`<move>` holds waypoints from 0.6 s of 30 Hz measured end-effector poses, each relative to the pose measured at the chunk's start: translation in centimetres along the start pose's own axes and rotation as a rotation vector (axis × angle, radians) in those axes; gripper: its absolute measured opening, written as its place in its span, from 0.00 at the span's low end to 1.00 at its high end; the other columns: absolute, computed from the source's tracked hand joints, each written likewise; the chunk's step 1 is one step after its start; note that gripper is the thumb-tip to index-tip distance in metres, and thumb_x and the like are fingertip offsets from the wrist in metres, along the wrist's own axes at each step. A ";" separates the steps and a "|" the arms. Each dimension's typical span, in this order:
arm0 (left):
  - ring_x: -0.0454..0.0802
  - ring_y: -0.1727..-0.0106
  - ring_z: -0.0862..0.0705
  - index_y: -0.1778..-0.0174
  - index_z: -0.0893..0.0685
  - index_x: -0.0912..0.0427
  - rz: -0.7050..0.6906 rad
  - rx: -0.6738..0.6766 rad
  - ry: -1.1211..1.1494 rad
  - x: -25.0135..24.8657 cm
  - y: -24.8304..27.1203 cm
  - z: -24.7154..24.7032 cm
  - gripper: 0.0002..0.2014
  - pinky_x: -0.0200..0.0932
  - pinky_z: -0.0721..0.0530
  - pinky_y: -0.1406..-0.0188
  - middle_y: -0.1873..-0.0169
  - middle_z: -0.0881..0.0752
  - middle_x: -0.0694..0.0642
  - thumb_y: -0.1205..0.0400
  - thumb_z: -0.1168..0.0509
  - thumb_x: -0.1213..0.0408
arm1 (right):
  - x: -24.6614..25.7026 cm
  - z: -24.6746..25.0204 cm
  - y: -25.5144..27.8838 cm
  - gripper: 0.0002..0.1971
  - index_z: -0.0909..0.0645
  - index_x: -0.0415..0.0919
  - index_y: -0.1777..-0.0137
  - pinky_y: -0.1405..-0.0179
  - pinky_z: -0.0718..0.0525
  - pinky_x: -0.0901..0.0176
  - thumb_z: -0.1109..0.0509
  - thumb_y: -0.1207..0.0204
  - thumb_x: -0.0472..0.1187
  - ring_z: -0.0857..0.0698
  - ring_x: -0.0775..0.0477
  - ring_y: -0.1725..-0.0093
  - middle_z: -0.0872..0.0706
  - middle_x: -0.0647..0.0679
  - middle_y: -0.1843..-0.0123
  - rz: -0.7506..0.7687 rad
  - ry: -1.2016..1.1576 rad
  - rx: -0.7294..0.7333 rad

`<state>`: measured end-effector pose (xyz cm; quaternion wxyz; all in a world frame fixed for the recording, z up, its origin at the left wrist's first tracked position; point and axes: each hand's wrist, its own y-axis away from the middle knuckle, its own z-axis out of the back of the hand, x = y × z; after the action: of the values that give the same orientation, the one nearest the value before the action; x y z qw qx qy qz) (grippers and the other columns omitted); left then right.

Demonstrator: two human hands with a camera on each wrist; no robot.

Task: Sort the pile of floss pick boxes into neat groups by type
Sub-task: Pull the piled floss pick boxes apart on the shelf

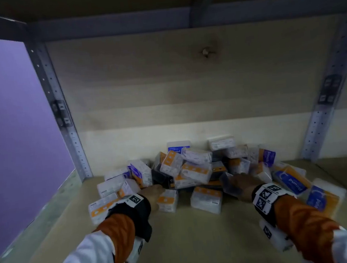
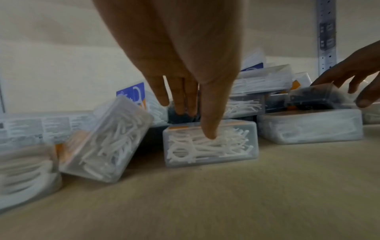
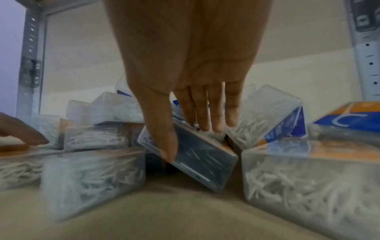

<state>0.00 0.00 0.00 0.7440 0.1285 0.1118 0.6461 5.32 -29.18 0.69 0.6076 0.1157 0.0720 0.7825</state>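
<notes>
Head view: the pile [image 1: 192, 169] lies unsorted at lower centre; left wrist view: left hand [image 2: 185, 68] reaches, fingers straight, gripping nothing; right wrist view: right hand [image 3: 185, 78] pinches a dark box [image 3: 197, 155] (tilted), likely lifting next.

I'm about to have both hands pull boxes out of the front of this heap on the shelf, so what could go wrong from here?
1. The right hand pinches a tilted clear box of dark picks wedged low in the pile; pulling it may topple the leaning blue-labelled box beside it.
2. The left hand only rests its thumb on the clear orange-labelled box of white picks; it could slide rather than lift.
</notes>
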 end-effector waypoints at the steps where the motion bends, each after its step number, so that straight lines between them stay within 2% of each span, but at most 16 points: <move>1: 0.54 0.16 0.44 0.17 0.48 0.61 0.008 0.010 -0.004 -0.1 -0.2 0.1 0.33 0.41 0.45 0.19 0.17 0.47 0.58 0.16 0.41 0.69 | -0.1 -0.2 -0.4 0.14 0.24 0.43 0.42 0.58 0.27 0.59 0.43 0.17 0.51 0.18 0.45 0.49 0.20 0.42 0.40 -0.006 0.024 -0.002; 2: 0.55 0.17 0.44 0.17 0.48 0.61 0.025 -0.002 0.021 0.0 -0.4 0.1 0.33 0.41 0.45 0.19 0.17 0.47 0.59 0.17 0.40 0.69 | -0.1 -0.2 -0.6 0.16 0.25 0.41 0.35 0.54 0.26 0.59 0.39 0.18 0.48 0.18 0.43 0.40 0.22 0.42 0.35 -0.032 0.042 -0.010; 4: 0.55 0.17 0.42 0.17 0.47 0.60 0.044 -0.005 0.036 0.0 -0.8 0.0 0.34 0.41 0.43 0.20 0.17 0.45 0.58 0.17 0.40 0.70 | -0.1 -0.5 -1.0 0.25 0.32 0.39 0.27 0.45 0.22 0.54 0.34 0.21 0.47 0.22 0.40 0.33 0.27 0.42 0.29 -0.073 0.053 -0.020; 7: 0.55 0.18 0.39 0.17 0.45 0.58 0.040 0.001 0.050 0.0 -1.3 -0.1 0.34 0.41 0.39 0.21 0.18 0.42 0.57 0.18 0.38 0.70 | 0.2 -0.9 -1.6 0.31 0.38 0.39 0.24 0.36 0.22 0.52 0.32 0.23 0.48 0.24 0.40 0.30 0.30 0.41 0.27 -0.089 0.052 -0.042; 12: 0.54 0.19 0.37 0.18 0.42 0.58 0.023 -0.008 0.015 0.6 -1.8 0.4 0.36 0.43 0.37 0.21 0.19 0.39 0.56 0.21 0.32 0.62 | 0.6 -1.5 -2.1 0.42 0.44 0.40 0.20 0.35 0.24 0.52 0.27 0.27 0.54 0.26 0.39 0.28 0.36 0.41 0.24 -0.099 0.063 -0.068; 15: 0.54 0.20 0.35 0.19 0.40 0.58 0.014 0.016 0.048 0.8 -1.7 0.7 0.37 0.44 0.35 0.21 0.20 0.36 0.56 0.21 0.31 0.56 | 0.8 -1.9 -2.0 0.40 0.46 0.39 0.20 0.35 0.23 0.49 0.28 0.26 0.51 0.26 0.38 0.28 0.37 0.40 0.24 -0.121 0.094 -0.103; 18: 0.56 0.26 0.28 0.23 0.33 0.58 0.017 0.045 0.075 1.0 -1.6 1.1 0.32 0.46 0.29 0.28 0.24 0.29 0.57 0.21 0.31 0.54 | 1.1 -2.1 -1.9 0.34 0.47 0.39 0.20 0.32 0.24 0.48 0.34 0.21 0.44 0.27 0.37 0.26 0.37 0.39 0.23 -0.124 0.072 -0.142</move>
<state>1.98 0.78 0.47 0.7308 0.1218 0.1531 0.6539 6.33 -27.60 -1.72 0.6586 0.0397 0.0454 0.7501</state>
